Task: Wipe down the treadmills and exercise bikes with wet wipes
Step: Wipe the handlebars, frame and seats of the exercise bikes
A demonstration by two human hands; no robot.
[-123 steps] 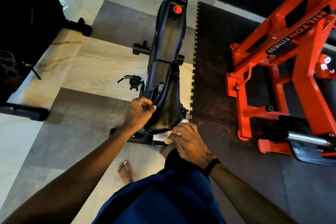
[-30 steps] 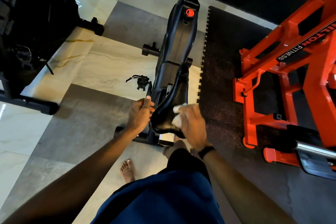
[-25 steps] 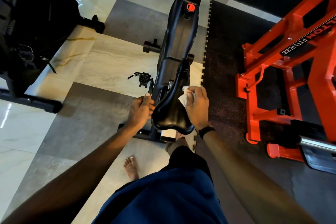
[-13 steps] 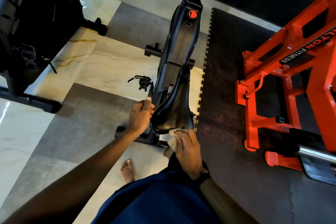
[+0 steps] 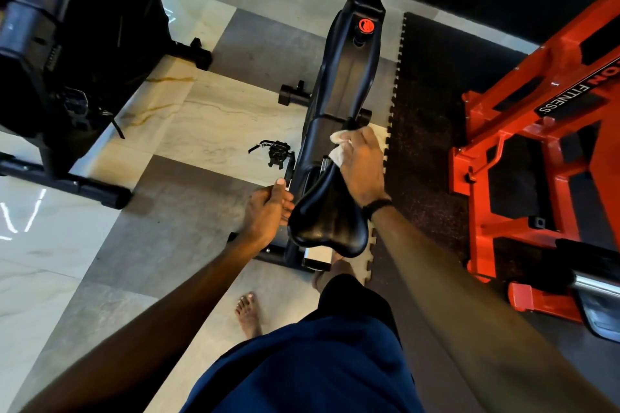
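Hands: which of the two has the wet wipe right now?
The right hand, the one with the black wristband, pinches the white wet wipe at the nose of the bike saddle. The left hand only grips the saddle's left edge.

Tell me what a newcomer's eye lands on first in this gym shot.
First, the bright orange steel weight machine filling the right side on the dark rubber mat. Next, at centre, the black exercise bike's glossy padded saddle: the right hand presses a crumpled white wet wipe at its nose, while the left hand grips its left edge. The red round knob on the bike's frame also stands out.
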